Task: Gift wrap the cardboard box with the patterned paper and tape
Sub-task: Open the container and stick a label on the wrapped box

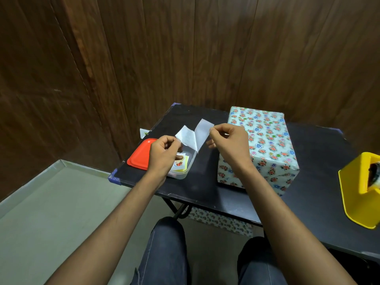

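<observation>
Box (261,145) sits on the black counter (320,153), covered in floral paper, just right of both hands. Left hand (164,151) and right hand (228,138) each pinch one end of a white strip (195,134), fingers clamped on it, above a clear tub (185,171) of stickers. Red lid (139,157) lies beside the tub. Yellow tape dispenser (359,188) stands at far right.

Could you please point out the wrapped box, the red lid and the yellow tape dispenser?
wrapped box (265,138): head view, on its floral top face.
red lid (139,157): head view, on its flat top.
yellow tape dispenser (358,182): head view, on its yellow side wall.
</observation>
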